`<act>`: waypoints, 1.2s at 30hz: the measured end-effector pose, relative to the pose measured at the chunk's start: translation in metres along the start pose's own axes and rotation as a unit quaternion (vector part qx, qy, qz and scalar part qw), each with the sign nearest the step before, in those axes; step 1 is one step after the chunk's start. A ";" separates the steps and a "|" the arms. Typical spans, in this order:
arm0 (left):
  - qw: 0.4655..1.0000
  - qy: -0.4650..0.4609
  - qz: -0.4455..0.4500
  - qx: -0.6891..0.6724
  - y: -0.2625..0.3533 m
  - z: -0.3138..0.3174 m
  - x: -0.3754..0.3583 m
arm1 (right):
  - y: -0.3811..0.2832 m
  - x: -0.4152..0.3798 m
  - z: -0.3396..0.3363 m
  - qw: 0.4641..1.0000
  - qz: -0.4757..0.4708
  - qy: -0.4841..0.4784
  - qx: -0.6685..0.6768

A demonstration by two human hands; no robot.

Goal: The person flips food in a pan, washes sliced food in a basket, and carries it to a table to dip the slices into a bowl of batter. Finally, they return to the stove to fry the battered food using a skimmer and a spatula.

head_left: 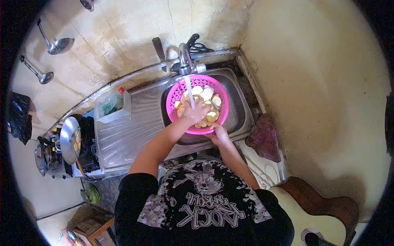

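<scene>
A pink plastic basket (225, 92) with a perforated wall sits in the steel sink (242, 119) under the running tap (185, 57). Pale yellow, round-cut pieces (212, 116), which look like peeled potato, fill it. My left hand (196, 111) lies on these pieces with its fingers spread, and the water stream (189, 88) falls onto it. At the basket's near right rim, my right hand (220, 135) is closed on the edge, though its fingers are partly hidden. A thin greyish thing among the pieces is too small to name.
Left of the basin is a ribbed drainboard (133, 135) with a white plastic container (113, 107). A knife (158, 49) stands behind the sink. Ladles (60, 46) hang on the wall. A wok (70, 137) is far left; a guitar (316, 213) leans at lower right.
</scene>
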State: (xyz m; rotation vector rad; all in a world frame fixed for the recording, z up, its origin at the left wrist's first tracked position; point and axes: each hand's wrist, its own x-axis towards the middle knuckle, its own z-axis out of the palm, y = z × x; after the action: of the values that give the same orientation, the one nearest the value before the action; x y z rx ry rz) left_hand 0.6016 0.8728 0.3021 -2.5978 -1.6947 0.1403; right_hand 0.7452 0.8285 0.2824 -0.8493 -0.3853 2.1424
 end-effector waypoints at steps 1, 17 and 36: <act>0.999 -0.011 -0.005 0.044 -0.003 0.001 0.007 | 0.001 0.002 -0.003 1.000 0.001 0.001 0.012; 0.974 0.115 0.128 -0.149 -0.024 0.026 0.008 | 0.000 -0.008 0.000 1.000 0.008 0.002 -0.019; 0.963 -0.010 -0.138 -0.232 -0.023 0.006 0.006 | 0.015 0.003 -0.019 0.999 0.033 0.030 -0.020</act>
State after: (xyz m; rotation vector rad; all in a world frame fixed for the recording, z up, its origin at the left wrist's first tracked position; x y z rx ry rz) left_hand 0.5827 0.8870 0.2974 -2.6048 -2.3136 -0.2761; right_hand 0.7485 0.8212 0.2590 -0.9597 -0.3739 2.1704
